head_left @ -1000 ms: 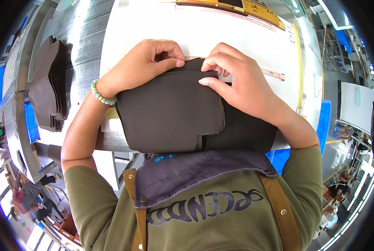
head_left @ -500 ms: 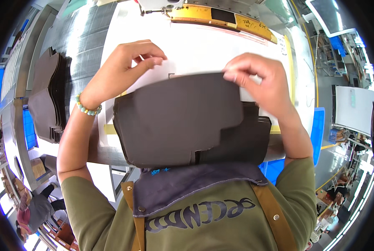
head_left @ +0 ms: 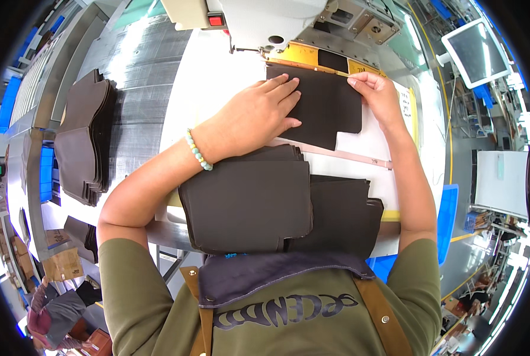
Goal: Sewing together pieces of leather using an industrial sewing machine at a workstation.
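Observation:
A single dark brown, leather-like panel [head_left: 321, 110] with a notched near edge lies flat on the white work surface, its far edge along a yellow guide bar [head_left: 366, 66]. My left hand [head_left: 259, 113] rests on the panel's left part, fingers stretched out and palm down. At the far right corner, my right hand [head_left: 374, 89] pinches the panel's edge between thumb and forefinger, close against the guide bar. A stack of similar dark panels [head_left: 247, 202] sits nearer to me, with a second dark stack [head_left: 342, 213] beside it on the right.
The white sewing machine head [head_left: 271, 24] stands beyond my left hand, its red switch [head_left: 216, 20] facing me. Another panel stack [head_left: 81, 136] lies on the metal table to the left. A pale pink strip [head_left: 348, 155] runs across the white surface. Blue bins [head_left: 449, 219] are at the right.
The panel has moved away from me, off the stack and up to the guide bar. My left hand has come down flat on it; my right hand has travelled forward with its corner.

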`<state>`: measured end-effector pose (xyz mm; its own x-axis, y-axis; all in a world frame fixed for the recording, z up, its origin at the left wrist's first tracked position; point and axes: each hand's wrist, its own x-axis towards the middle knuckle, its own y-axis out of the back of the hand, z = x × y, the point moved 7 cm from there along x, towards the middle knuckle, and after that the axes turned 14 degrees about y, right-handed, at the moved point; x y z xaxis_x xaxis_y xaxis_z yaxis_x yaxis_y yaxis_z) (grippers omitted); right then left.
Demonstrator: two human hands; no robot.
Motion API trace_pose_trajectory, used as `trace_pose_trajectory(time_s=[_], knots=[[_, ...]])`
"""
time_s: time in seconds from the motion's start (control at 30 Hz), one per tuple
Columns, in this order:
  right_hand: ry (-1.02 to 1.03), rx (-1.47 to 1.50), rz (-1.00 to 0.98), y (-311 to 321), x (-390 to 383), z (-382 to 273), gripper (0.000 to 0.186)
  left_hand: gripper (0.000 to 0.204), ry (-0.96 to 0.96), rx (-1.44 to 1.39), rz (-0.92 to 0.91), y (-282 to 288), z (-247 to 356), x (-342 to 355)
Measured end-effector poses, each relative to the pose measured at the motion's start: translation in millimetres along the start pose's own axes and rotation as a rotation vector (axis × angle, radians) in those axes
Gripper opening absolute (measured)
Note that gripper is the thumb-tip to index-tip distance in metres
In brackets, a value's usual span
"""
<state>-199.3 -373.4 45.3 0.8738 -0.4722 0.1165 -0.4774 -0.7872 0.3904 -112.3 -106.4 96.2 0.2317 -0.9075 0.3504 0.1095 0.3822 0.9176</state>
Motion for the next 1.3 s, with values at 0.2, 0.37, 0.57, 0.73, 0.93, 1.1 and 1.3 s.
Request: trace_pose_trajectory(time_s=[0.2,0.37,0.57,0.73,0.93,1.1,1.3], knots=[[0.005,0.060,0.057,-4.9,-7.1,-4.1,0.012,0.060,0.087,0.052,-0.093,-16.8,-17.7,-7.7],[0.027,0.021,0.071,-6.2,-4.9,-8.2,0.012,0.063,0.108,0.049,-0.091,-18.9,-20.8,-5.9],[0.070,0.010,0.085,-9.3,-4.4,-11.2,0.012,0.064,0.131,0.043,-0.095,-19.5,-24.2,-6.0],[0.061,-0.006,0.089,-10.1,-4.7,-11.3,0.013,0.066,0.141,0.059,-0.103,-19.3,-25.8,-5.6],[0.037,-0.033,0.115,-12.0,-7.7,-19.5,0.014,0.067,0.146,0.049,-0.105,-16.6,-29.0,-2.7],[0.276,-0.269,0.137,-8.7,-6.0,-24.0,0.012,0.068,0.177,-0.021,-0.098,-18.4,-35.7,-1.9],[0.341,-0.339,0.157,-9.4,-5.9,-25.4,0.012,0.069,0.176,-0.025,-0.064,-13.9,-39.8,0.4]])
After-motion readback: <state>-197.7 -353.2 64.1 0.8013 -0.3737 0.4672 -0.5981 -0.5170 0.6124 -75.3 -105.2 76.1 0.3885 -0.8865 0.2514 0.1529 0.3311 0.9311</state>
